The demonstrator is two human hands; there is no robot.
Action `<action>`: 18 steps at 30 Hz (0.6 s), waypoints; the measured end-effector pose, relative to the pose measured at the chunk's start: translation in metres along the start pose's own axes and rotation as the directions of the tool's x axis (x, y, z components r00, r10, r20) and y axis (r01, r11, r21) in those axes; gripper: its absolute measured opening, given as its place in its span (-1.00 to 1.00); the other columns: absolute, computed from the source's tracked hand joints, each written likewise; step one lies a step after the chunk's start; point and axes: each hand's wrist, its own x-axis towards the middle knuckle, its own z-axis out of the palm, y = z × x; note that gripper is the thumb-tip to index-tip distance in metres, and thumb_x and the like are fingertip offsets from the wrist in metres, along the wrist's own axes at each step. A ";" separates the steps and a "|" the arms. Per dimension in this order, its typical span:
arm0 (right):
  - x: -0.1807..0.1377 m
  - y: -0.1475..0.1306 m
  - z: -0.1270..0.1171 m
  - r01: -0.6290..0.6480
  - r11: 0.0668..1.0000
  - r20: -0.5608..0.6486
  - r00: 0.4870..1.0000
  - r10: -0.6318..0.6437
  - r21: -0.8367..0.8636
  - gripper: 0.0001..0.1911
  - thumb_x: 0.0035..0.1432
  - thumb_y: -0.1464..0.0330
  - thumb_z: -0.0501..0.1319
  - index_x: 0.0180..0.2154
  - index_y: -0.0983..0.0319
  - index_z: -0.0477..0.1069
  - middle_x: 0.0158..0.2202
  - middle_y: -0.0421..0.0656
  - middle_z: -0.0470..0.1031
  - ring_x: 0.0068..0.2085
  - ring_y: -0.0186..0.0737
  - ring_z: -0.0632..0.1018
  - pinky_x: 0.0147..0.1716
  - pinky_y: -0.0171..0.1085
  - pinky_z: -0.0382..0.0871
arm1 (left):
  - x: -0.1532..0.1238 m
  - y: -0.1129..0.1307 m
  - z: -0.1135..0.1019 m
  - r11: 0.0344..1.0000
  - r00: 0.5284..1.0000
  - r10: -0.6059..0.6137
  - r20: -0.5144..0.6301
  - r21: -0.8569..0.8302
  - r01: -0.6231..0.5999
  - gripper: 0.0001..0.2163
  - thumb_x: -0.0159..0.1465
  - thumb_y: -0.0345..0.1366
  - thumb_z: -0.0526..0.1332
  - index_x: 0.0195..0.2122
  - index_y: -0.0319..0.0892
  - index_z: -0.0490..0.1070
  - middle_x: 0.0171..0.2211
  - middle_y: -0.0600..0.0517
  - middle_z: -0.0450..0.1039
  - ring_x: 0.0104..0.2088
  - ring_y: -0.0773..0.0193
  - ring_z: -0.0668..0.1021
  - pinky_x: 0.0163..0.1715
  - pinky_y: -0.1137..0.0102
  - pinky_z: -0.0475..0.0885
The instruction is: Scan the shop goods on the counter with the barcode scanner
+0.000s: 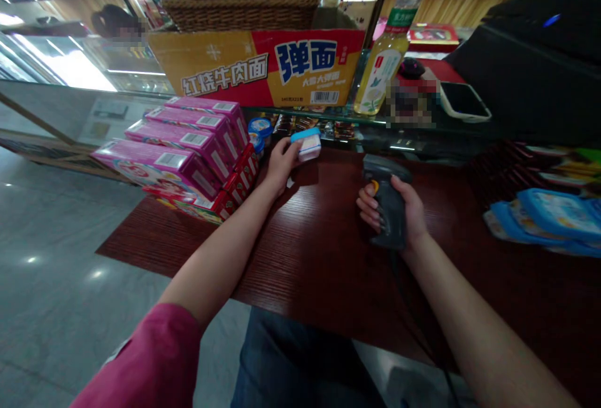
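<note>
My left hand [280,167] grips a small white tub with a blue lid [308,145], tilted so that its printed face is toward me, near the back of the brown table. Wrapped round the handle of a dark barcode scanner [392,208] is my right hand [410,214], with a finger by the yellow trigger. The scanner's head points up and left, toward the tub but apart from it. Blue-lidded round tubs [260,126] stand just behind my left hand. Left of that hand, pink boxes [188,139] lie stacked on red boxes [235,189].
A noodle carton [263,70] with a wicker basket [244,10] stands behind the table [323,258]. Right of it are a yellow drink bottle [382,64] and a phone [464,102]. Blue-lidded packs [558,211] lie at right. The scanner's cable [413,308] hangs over the front edge.
</note>
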 end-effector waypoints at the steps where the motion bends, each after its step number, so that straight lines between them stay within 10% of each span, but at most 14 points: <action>1: -0.001 0.000 0.000 0.003 1.000 0.005 1.000 -0.003 0.002 -0.61 0.20 0.03 0.20 -0.43 0.21 0.40 -0.54 -0.24 0.15 -0.59 -0.35 0.14 -0.74 -0.38 0.08 | -0.004 0.002 0.000 0.984 0.995 -0.084 0.062 -0.154 0.093 -0.75 0.26 -0.10 0.25 -0.14 -0.14 0.41 -0.08 -0.04 0.54 0.04 0.09 0.56 0.09 0.19 0.47; 6: -0.004 0.002 -0.002 -0.025 1.000 0.097 0.995 0.025 -0.006 -0.59 0.17 0.02 0.23 -0.44 0.24 0.41 -0.55 -0.24 0.20 -0.60 -0.36 0.20 -0.74 -0.38 0.13 | -0.020 0.012 0.003 0.855 0.921 -0.239 0.308 -0.383 0.350 -0.67 0.24 -0.06 0.20 -0.05 -0.10 0.41 0.00 -0.03 0.57 0.07 0.08 0.58 0.09 0.16 0.52; 18: -0.002 0.006 -0.001 -0.024 1.000 0.147 0.989 0.026 -0.015 -0.56 0.17 0.03 0.24 -0.51 0.26 0.43 -0.61 -0.23 0.27 -0.66 -0.41 0.22 -0.76 -0.39 0.14 | -0.020 0.008 0.012 0.865 0.868 -0.215 0.447 -0.326 0.382 -0.59 0.21 -0.13 0.26 0.05 -0.19 0.45 0.05 -0.13 0.56 0.18 -0.05 0.52 0.20 0.03 0.45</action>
